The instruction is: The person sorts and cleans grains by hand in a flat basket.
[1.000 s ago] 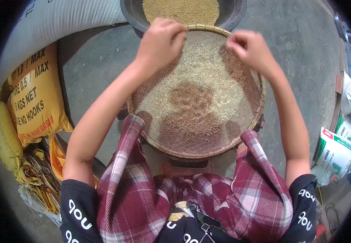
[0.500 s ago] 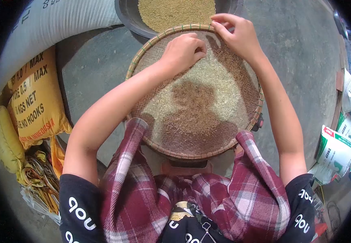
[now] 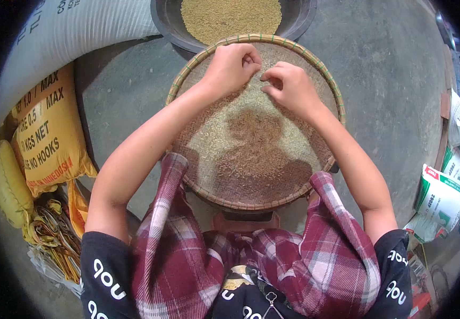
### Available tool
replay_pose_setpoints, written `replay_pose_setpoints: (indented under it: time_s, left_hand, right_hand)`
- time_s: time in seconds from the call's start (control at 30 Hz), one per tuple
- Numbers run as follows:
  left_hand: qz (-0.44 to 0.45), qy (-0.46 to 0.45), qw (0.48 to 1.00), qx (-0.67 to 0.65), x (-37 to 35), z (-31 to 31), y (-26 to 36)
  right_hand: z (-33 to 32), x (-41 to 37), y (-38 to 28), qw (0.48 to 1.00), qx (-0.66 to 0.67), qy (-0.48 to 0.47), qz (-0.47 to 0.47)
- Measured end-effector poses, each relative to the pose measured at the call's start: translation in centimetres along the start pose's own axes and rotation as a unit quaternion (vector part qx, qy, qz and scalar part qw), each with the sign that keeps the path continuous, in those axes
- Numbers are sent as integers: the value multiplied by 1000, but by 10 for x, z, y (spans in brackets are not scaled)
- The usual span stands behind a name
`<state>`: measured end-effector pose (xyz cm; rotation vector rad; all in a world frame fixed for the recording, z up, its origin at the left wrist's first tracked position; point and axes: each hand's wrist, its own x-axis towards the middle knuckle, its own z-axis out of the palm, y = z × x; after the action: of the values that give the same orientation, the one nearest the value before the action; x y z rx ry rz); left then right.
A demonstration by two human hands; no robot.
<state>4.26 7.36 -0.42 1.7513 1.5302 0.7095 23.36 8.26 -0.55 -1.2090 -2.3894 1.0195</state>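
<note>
A round woven tray (image 3: pixel 209 198) with a bamboo rim rests across my knees, with pale grain (image 3: pixel 209 143) spread over its middle. My left hand (image 3: pixel 237 65) is over the far part of the tray, its fingers curled in and its thumb near the index finger; anything in it is too small to make out. Just right of it, my right hand (image 3: pixel 288 87) hovers over the grain with thumb and index finger apart and nothing visible between them. Shadows of my head and arms darken part of the grain.
Beyond the tray stands a dark basin (image 3: pixel 300 20) of yellowish grain. A large white sack (image 3: pixel 102 26) and a yellow sack (image 3: pixel 54 133) lie at the left, near a bundle of folded bags (image 3: pixel 54 239). White and green packages (image 3: pixel 442 196) are at the right.
My right hand has moved from the tray's far rim inward and left, over the grain. My left hand has shifted slightly up and left.
</note>
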Motion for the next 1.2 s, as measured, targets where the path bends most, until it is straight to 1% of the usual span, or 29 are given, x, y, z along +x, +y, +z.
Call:
replay_pose_setpoints:
  time_s: [0.07,0.2,0.27,0.4,0.5,0.57,0.6,0.67,0.7,0.77,0.9,0.97,1.0,1.03,1.1,1.13,1.2]
  left_hand:
    - [-31,-2,999,-13,0,-6,2]
    - [-11,8,1000,18,-3,-13,2]
    - [-7,-5,999,42,-5,-17,-2]
    - [-3,-25,997,75,-18,-26,-5]
    - [-5,-1,994,113,-30,-33,-6]
    - [-6,8,991,132,-39,-38,-11]
    - [-7,9,991,132,-43,-40,-13]
    - [-55,-11,993,103,-51,-45,-17]
    - [-56,-10,993,104,-56,-47,-18]
    - [-80,-21,993,82,-63,-49,-19]
    - [-50,-11,996,74,-75,-45,-25]
    - [-30,-78,994,77,-79,-46,-22]
    - [-12,-85,995,55,-82,-44,-23]
    - [-12,-84,995,55,-85,-42,-24]
    - [-28,-96,993,64,-88,-39,-23]
    - [-28,-97,993,64,-90,-37,-23]
    - [-48,-93,992,75,-92,-33,-24]
  right_hand:
    - [7,2,1,999,-26,46,-10]
    - [7,4,2,999,-5,42,10]
    - [4,6,-2,997,-32,6,64]
    - [1,9,-1,998,-26,1,60]
    - [-6,11,-2,997,-14,-28,65]
    - [-10,12,-4,994,23,-45,101]
    - [-13,13,-6,994,23,-45,100]
    - [-20,14,-12,989,30,-70,126]
    - [-23,16,-13,989,31,-71,125]
    - [-27,20,-13,988,1,-95,123]
    - [-35,29,-20,987,-14,-109,120]
    - [-37,37,-20,989,-24,-82,119]
    - [-41,44,-19,992,-34,-81,93]
    - [-45,54,-18,992,-34,-81,93]
    - [-52,74,-13,998,-29,53,26]
    - [-55,90,-6,998,-29,53,27]
    - [-63,114,-2,975,-84,202,-32]
